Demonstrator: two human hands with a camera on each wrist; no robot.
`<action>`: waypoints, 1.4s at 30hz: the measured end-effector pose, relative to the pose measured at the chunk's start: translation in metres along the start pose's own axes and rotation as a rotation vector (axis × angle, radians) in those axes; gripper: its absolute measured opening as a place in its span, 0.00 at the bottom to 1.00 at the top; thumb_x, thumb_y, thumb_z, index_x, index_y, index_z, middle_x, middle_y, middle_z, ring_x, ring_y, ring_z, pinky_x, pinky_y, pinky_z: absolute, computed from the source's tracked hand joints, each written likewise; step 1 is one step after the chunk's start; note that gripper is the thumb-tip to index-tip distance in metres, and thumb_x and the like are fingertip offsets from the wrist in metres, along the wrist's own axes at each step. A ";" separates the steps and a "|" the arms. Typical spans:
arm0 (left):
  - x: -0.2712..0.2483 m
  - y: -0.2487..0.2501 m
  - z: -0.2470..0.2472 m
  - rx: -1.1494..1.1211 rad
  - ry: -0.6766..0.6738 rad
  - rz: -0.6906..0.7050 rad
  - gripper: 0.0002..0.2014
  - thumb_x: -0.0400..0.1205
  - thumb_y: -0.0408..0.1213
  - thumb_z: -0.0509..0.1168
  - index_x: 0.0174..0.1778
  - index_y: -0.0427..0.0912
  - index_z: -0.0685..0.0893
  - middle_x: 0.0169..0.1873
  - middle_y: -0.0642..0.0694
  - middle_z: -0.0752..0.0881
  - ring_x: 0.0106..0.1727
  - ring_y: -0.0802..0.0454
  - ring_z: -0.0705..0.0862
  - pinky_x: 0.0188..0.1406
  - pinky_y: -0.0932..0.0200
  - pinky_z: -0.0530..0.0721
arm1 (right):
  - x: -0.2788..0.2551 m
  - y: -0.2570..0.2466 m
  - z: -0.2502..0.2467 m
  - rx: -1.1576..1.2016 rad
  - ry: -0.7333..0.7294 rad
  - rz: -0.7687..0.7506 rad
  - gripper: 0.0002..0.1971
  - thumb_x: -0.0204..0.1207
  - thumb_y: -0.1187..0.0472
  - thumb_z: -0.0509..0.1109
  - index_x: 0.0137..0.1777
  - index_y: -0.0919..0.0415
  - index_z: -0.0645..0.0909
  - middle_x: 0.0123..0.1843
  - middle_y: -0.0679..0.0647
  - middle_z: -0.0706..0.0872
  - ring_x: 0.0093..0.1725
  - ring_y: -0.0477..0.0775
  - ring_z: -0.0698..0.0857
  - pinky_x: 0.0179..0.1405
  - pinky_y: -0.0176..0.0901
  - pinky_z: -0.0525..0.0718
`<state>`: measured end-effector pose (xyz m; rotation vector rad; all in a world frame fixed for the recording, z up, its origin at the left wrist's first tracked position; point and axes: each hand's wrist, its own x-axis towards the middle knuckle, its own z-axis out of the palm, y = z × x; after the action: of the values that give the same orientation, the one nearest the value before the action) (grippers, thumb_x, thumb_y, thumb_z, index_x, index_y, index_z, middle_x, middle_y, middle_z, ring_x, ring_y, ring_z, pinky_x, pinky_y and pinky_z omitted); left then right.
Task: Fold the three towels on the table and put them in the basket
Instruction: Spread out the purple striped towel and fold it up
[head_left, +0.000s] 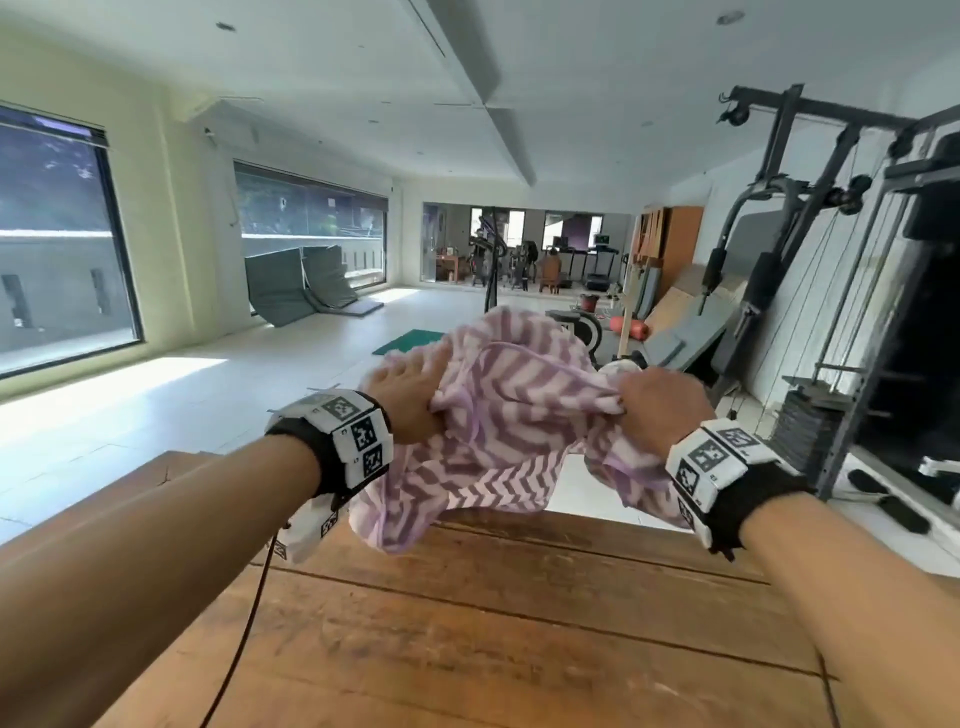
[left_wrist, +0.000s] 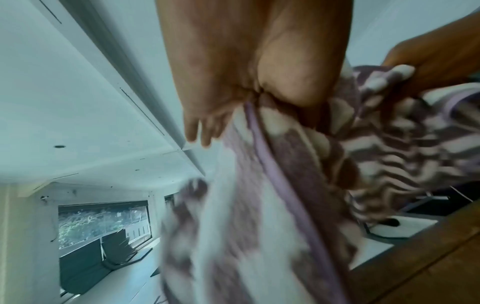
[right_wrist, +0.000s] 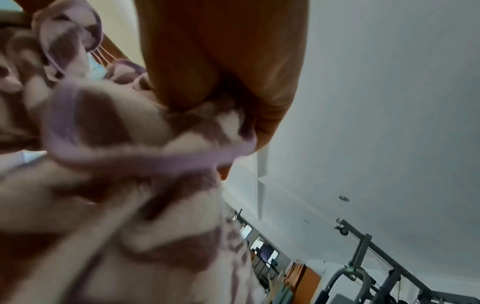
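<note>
Both hands hold one purple-and-white zigzag towel (head_left: 498, 415) bunched in the air above the wooden counter (head_left: 519, 623): left hand (head_left: 410, 400) pinches one edge, right hand (head_left: 660, 410) clenches another.

The head view looks forward over both wrists; each wrist view looks close along its fingers, sharing the towel (head_left: 498, 415).

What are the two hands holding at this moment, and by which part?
Both the left hand and right hand grip the purple patterned towel along its bunched upper edge.
</note>
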<state>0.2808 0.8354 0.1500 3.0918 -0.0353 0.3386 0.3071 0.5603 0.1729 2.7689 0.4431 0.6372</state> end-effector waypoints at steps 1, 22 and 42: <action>-0.007 -0.004 0.008 -0.001 -0.073 0.012 0.36 0.78 0.47 0.64 0.81 0.47 0.57 0.77 0.39 0.68 0.77 0.38 0.67 0.76 0.42 0.66 | -0.009 -0.003 0.009 -0.011 -0.031 -0.009 0.12 0.81 0.58 0.61 0.60 0.57 0.80 0.54 0.56 0.86 0.53 0.60 0.87 0.43 0.47 0.81; -0.271 -0.052 0.085 0.255 -0.335 0.281 0.09 0.79 0.40 0.61 0.45 0.42 0.85 0.47 0.47 0.84 0.60 0.45 0.80 0.65 0.53 0.73 | -0.264 -0.086 0.019 -0.032 -0.553 -0.026 0.17 0.83 0.53 0.58 0.67 0.57 0.77 0.68 0.56 0.81 0.65 0.57 0.82 0.58 0.44 0.79; -0.348 -0.010 0.169 0.032 -0.563 0.254 0.11 0.83 0.42 0.58 0.53 0.38 0.78 0.56 0.40 0.84 0.57 0.41 0.82 0.56 0.50 0.79 | -0.367 -0.108 0.069 -0.052 -0.718 0.055 0.16 0.82 0.59 0.62 0.69 0.54 0.75 0.68 0.54 0.80 0.68 0.56 0.79 0.69 0.50 0.74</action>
<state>-0.0220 0.8462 -0.0910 3.1004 -0.4379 -0.5388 -0.0012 0.5181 -0.0605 2.7194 0.1822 -0.3426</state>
